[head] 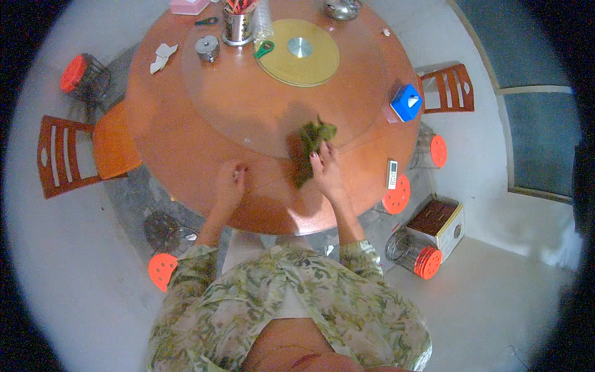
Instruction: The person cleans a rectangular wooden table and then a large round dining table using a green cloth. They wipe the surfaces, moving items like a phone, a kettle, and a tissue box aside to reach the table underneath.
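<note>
My right hand grips a crumpled dark green cloth near the front middle of a round wooden table. The cloth hangs or lies in folds beyond and to the left of the fingers; whether it touches the tabletop cannot be told. My left hand is to the left, over the table near its front edge, with its fingers curled. Nothing shows clearly in it, and its palm is hidden. The two hands are apart.
A gold turntable, a steel utensil holder, a round metal container and a green-handled peeler stand or lie at the back. To the right are a blue tissue box and a white remote control. Chairs and orange-topped stools surround the table.
</note>
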The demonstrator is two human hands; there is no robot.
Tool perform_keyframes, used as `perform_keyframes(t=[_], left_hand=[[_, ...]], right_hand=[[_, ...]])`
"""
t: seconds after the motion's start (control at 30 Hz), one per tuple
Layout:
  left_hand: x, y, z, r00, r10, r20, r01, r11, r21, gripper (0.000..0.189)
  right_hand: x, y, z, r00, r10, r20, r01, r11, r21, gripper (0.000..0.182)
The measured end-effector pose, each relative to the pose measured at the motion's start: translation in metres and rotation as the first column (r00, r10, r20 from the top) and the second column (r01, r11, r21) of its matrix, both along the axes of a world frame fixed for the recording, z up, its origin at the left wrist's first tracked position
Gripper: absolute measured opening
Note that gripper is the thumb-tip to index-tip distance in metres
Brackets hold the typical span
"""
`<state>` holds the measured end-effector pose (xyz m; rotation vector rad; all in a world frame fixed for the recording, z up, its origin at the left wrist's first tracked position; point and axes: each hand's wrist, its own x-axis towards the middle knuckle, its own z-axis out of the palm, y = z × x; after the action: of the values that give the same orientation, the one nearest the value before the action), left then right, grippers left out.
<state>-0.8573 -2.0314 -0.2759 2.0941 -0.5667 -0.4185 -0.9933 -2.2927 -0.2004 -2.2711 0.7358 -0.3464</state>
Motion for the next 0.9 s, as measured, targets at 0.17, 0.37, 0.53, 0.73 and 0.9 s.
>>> perform_keyframes(t=[0.17,0.37,0.53,0.73,0.9], left_hand=[[0.0,-0.067,-0.001,0.991,0.022,0.132,-0.02,1.0,-0.017,0.035],[0.033,-0.077,-0.051,0.809,0.565,0.161,-0.58,0.813,0.06,0.046],[0.076,-0.073,0.007,0.869,0.46,-0.181,-0.39,0.863,0.321,0.054],[0.073,-0.061,-0.113,0.684,0.47,-0.557,-0.637,0.758,-0.143,0.033],[0.04,-0.022,-0.15,0.487,0.391,-0.781,-0.776,0.605,-0.181,0.022]], right_hand=[[0.06,-0.015,-0.048,0.977,-0.024,-0.21,-0.026,0.973,-0.23,0.058],[0.111,0.0,-0.079,0.972,0.2,-0.122,-0.234,0.851,-0.471,0.06],[0.096,-0.135,-0.083,0.911,0.204,-0.357,-0.303,0.92,-0.249,0.058],[0.116,-0.346,-0.103,0.909,-0.416,-0.031,0.27,0.641,-0.718,0.054],[0.197,-0.154,-0.061,0.963,0.091,-0.253,-0.18,0.916,-0.359,0.033]])
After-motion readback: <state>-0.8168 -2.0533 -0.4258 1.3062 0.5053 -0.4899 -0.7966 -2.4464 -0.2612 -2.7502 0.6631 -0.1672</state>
